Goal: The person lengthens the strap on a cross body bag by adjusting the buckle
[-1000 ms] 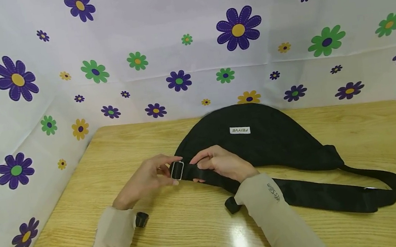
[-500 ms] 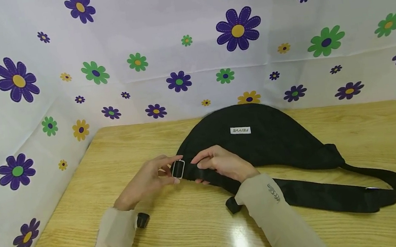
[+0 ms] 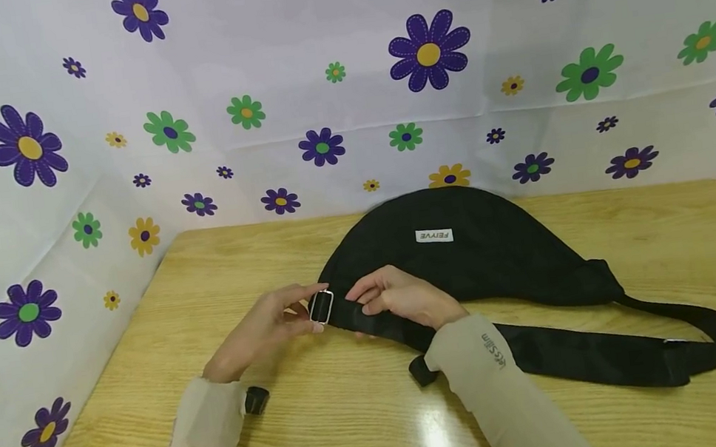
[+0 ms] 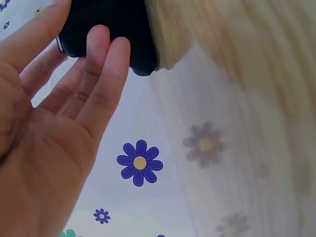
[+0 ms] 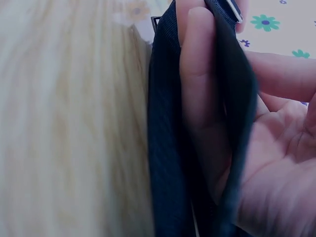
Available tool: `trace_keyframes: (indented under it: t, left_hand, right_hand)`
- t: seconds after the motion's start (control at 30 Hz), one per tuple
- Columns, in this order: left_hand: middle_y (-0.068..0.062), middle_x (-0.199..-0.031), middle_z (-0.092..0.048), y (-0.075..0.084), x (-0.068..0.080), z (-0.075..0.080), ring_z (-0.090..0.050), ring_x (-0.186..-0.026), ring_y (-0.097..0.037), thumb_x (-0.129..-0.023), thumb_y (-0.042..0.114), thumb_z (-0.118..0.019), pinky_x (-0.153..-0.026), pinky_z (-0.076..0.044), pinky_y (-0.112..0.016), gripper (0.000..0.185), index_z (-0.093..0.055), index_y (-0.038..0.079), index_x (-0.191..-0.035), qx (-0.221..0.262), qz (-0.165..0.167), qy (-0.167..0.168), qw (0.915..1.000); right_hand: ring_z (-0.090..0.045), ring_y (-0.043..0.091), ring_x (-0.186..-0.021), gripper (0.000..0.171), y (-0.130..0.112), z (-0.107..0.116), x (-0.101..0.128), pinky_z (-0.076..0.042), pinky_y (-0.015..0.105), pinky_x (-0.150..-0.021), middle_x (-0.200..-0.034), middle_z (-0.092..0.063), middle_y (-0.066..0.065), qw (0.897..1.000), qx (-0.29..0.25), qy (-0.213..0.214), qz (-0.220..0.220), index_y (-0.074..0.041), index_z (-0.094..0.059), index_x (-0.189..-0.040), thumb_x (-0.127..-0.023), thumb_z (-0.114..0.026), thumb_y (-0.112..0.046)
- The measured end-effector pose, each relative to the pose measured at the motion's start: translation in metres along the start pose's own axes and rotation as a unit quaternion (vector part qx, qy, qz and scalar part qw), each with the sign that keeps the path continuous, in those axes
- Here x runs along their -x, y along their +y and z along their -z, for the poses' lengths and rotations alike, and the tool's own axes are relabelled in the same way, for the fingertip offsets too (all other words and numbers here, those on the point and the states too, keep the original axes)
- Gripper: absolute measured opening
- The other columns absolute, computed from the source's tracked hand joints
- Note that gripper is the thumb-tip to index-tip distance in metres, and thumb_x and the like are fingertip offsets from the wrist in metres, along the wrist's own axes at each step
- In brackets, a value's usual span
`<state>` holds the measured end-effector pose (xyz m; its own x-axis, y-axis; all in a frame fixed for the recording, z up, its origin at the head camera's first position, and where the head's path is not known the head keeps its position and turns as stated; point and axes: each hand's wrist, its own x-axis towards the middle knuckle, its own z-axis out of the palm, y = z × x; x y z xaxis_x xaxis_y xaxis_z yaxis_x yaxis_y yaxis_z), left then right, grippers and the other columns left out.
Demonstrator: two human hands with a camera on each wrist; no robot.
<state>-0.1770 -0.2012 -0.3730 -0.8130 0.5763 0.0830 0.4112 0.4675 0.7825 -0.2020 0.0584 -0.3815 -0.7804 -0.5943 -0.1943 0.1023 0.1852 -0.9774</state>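
A black crescent-shaped sling bag (image 3: 469, 254) with a small white label lies on the wooden table (image 3: 355, 418). Its wide black strap (image 3: 589, 355) loops round to the right and back to the middle. My left hand (image 3: 276, 321) pinches the silver metal slider buckle (image 3: 321, 308) on the strap. My right hand (image 3: 401, 300) grips the strap just right of the buckle. In the right wrist view the black webbing (image 5: 168, 148) runs folded between my fingers (image 5: 202, 98). In the left wrist view my fingertips (image 4: 106, 44) touch the dark strap (image 4: 113, 29).
A white sheet printed with purple, green and yellow flowers (image 3: 431, 50) walls in the table at the back and left. Small black wrist-camera mounts (image 3: 256, 398) sit under both beige sleeves. The strap's far loop (image 3: 715, 347) lies near the table's right side.
Almost nothing has moved. Both hands keep hold at the buckle, which has shifted only slightly.
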Motion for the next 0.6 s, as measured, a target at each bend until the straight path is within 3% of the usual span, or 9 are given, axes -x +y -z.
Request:
trace_keyframes:
  t: [0.17,0.4,0.6]
  left_hand:
    - [-0.021,-0.124,-0.063,0.001,0.000,0.000,-0.064,-0.088,-0.017,-0.092,0.003,-0.074,-0.082,-0.057,-0.034,0.053,-0.054,-0.010,-0.139,-0.003,-0.003,0.001,1.0000]
    - [-0.021,-0.119,-0.064,0.007,0.000,-0.003,-0.066,-0.088,-0.019,-0.090,0.000,-0.075,-0.082,-0.057,-0.032,0.054,-0.055,-0.012,-0.138,-0.002,-0.007,-0.001,1.0000]
    - [-0.020,-0.122,-0.064,0.010,-0.002,-0.005,-0.067,-0.089,-0.017,-0.091,0.002,-0.075,-0.082,-0.057,-0.032,0.055,-0.054,-0.011,-0.139,0.003,-0.005,-0.008,1.0000]
  right_hand:
    - [-0.057,0.016,-0.094,0.035,-0.001,-0.003,-0.001,-0.049,0.027,-0.085,-0.095,-0.064,0.005,1.000,-0.002,0.004,0.006,0.014,-0.063,-0.123,-0.090,-0.055,0.017]
    - [-0.068,0.020,-0.077,0.034,-0.002,-0.010,-0.007,-0.057,0.034,-0.076,-0.093,-0.064,0.013,0.998,-0.055,-0.011,0.025,0.017,-0.058,-0.123,-0.090,-0.051,0.019]
    - [-0.067,0.021,-0.084,0.033,-0.004,-0.009,-0.005,-0.057,0.035,-0.079,-0.101,-0.065,0.016,0.998,-0.061,-0.017,0.020,0.016,-0.056,-0.125,-0.092,-0.051,0.017]
